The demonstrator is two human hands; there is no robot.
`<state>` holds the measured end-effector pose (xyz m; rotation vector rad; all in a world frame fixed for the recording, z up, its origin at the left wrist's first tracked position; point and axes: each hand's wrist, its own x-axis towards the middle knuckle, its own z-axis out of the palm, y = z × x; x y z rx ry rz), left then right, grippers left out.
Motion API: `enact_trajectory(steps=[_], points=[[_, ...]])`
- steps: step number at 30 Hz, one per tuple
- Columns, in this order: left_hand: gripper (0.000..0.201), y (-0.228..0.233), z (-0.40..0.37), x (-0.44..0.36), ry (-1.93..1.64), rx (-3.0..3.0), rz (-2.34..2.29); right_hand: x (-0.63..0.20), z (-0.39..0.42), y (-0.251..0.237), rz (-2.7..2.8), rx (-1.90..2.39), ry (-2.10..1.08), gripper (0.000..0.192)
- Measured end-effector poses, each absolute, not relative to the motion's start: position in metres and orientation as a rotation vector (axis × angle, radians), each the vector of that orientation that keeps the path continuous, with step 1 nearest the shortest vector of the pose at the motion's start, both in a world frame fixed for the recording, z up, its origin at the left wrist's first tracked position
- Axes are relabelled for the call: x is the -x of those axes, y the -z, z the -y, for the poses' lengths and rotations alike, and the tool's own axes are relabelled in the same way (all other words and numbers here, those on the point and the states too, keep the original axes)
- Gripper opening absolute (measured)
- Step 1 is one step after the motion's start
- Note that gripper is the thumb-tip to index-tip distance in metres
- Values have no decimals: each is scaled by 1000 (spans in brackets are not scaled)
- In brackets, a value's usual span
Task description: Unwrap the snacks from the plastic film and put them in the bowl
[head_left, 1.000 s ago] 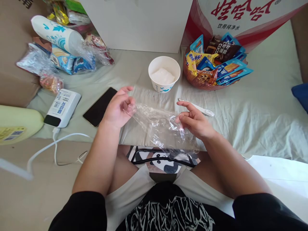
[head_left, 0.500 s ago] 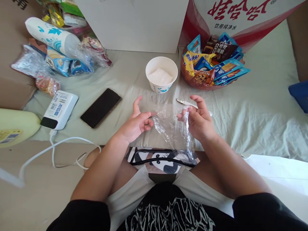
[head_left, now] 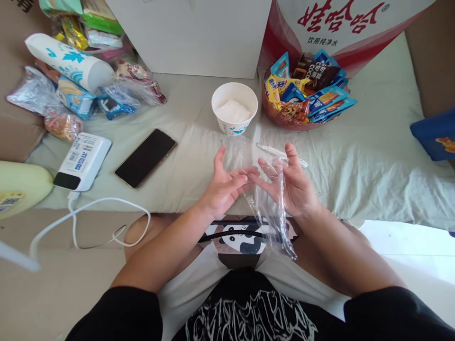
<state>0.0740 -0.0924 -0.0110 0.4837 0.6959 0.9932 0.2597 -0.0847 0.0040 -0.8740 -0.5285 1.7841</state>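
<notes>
A crumpled, see-through plastic film [head_left: 272, 222] hangs between my hands, its lower end dangling over my lap. My left hand [head_left: 227, 187] has its fingers stretched out, their tips against the film near my right fingers. The film runs through my right hand [head_left: 296, 187], caught near the thumb while the other fingers spread apart. Just beyond the hands, a slim white-handled knife [head_left: 272, 150] lies on the cloth, partly behind my right fingers. Farther back stands a white paper bowl [head_left: 234, 128] with blue print and white contents.
A brown bowl [head_left: 270, 116] of wrapped snacks stands back right, before a red-and-white carton [head_left: 341, 57]. On the left lie a black phone [head_left: 145, 158], a white power bank [head_left: 85, 158] with a cable, a sleeve of paper bowls [head_left: 67, 64], and snack packets [head_left: 76, 97]. A blue object [head_left: 435, 135] sits far right.
My left hand has moved right, its fingers now stretched towards my right hand. The right fingers have spread apart, and the film has shifted slightly rightward. The view has shifted a little.
</notes>
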Motion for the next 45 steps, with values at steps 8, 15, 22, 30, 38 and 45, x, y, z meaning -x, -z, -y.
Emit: enact_trajectory(steps=[8, 15, 22, 30, 38, 45], points=[[84, 4, 77, -46, -1081, -773, -922, -259, 85, 18, 924, 1118, -1409, 20], [46, -3, 81, -36, -990, -1108, -999, -266, 86, 14, 1152, 1090, -1294, 30], [13, 0, 76, -26, -1101, -1690, -1197, -277, 83, 10, 1660, 1330, -796, 13], [21, 0, 77, -24, -1373, -1986, -1080, -279, 92, -5, 1622, 1102, -864, 25], [36, -5, 78, -44, -1109, -884, -1156, -263, 94, -2, 1045, 1048, -1648, 62], [54, -1, 67, -43, -981, -594, -983, -261, 88, 12, 1023, 1149, -1644, 33]])
